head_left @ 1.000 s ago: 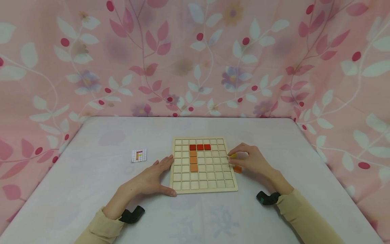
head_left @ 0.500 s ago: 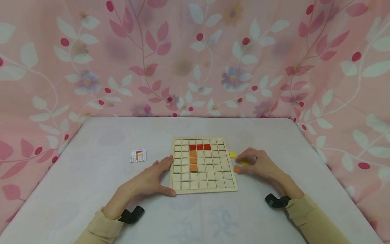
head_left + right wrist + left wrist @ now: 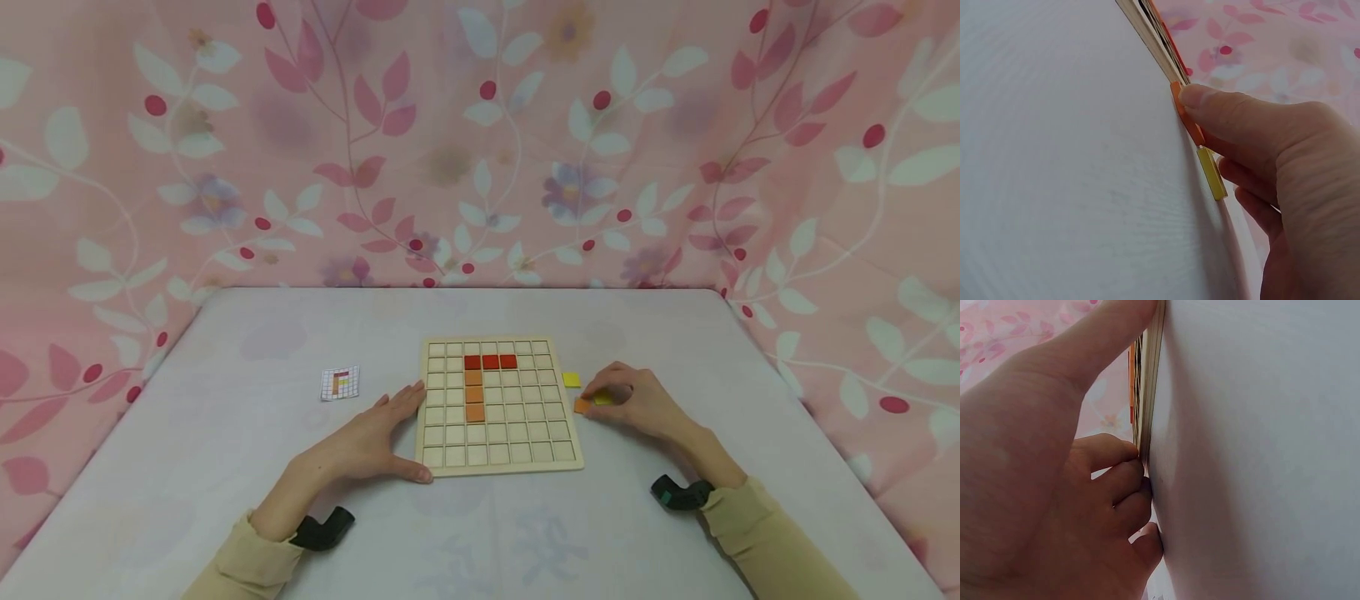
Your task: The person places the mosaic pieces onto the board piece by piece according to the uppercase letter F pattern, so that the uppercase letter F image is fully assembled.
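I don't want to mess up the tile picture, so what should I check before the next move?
1. Left hand steadying the board: ok, it touches the left edge and the near left corner.
2. Right hand gripping the loose orange tile: ok, pinched beside the board's right edge.
3. That tile lifted off the table: cannot tell.
4. Cell below the three placed orange tiles free: ok.
5. Both yellow tiles in full view: not ok, one shows well, the other is partly hidden by the right hand.
6. Squares on the pattern card countable: cannot tell, too small.
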### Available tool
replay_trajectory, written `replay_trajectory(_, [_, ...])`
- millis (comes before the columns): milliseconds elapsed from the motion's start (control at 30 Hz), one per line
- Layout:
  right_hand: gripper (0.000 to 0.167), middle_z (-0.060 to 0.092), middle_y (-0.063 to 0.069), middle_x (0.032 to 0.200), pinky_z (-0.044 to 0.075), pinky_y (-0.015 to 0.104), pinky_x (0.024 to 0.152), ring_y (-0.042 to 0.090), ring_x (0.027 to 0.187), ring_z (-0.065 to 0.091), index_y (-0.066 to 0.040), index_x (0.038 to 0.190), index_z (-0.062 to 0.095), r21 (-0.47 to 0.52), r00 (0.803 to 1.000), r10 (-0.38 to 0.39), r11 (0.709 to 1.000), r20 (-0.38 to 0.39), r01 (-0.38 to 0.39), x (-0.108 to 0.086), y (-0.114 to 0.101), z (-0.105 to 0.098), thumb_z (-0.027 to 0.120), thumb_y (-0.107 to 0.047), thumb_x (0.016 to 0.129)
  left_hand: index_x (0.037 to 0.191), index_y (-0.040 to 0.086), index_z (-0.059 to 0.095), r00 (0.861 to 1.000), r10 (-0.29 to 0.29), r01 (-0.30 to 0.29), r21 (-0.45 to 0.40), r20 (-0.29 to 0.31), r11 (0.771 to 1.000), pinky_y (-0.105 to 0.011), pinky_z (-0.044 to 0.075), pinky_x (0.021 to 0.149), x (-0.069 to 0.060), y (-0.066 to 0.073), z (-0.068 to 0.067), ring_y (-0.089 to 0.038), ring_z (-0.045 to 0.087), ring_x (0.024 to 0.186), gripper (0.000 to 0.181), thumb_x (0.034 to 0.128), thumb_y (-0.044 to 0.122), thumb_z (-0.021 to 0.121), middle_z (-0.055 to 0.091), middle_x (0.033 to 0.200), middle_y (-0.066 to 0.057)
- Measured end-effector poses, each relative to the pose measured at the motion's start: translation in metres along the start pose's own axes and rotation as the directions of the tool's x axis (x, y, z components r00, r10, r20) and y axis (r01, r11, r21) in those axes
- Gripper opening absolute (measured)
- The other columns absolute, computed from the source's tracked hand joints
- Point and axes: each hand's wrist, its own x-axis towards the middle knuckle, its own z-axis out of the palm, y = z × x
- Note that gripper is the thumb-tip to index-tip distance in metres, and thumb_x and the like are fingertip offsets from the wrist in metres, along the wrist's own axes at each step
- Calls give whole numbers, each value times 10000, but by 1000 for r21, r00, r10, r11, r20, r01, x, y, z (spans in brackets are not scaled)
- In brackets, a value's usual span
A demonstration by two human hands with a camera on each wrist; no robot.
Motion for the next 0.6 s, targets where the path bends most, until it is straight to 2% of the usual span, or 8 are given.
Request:
replay_trajectory(167, [244,689,-48,1007,401,135,991,121,1002,618,-204,1002,778,9,999,41,999,1,-41,-1,1,0,871,-204,777,1590,99,256,1000,10,-10,1,-2,1000,-544,165,1242,0,-1,0,-287,158,1544,1242,637,607,871,187,1673,-24])
replay_trajectory(400, [247,667,-89,1025,405,185,976,105,1024,596,-251,1008,779,-24,994,112,993,-5,-112,-1,1,-1,871,-280,781,1591,98,251,1000,8,-8,-1,1,1000,-526,150,1250,0,-2,0,-267,149,1547,1249,636,628,858,179,1674,-10])
replay_trajectory(600, [260,671,-78,1026,406,201,971,112,1028,594,-245,1006,779,-25,993,121,992,-8,-122,-1,1,-1,879,-281,769,1591,103,252,1000,2,-2,-7,5,1000,-533,152,1248,-1,-2,0,-275,145,1547,1248,636,626,860,178,1674,-10])
